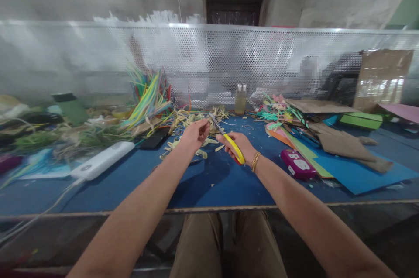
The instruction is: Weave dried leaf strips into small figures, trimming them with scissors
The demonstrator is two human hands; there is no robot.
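My right hand (238, 143) is wrapped round the yellow handle of a pair of scissors (233, 144). The metal blades point up and to the left, close to the fingertips of my left hand (197, 132). Those left fingers are pinched together, but what they hold is too small and blurred to name. Pale yellowish curled strips (200, 154) lie scattered on the blue tabletop (222, 190) beneath and beyond both hands.
Left are a bundle of thin coloured strips (150, 99), a white power strip (103, 160), a dark phone-like slab (155, 138) and a green bottle (70, 108). A clear bottle (240, 100) stands behind. Right are a purple box (297, 163), blue sheets (363, 177) and brown paper (347, 142).
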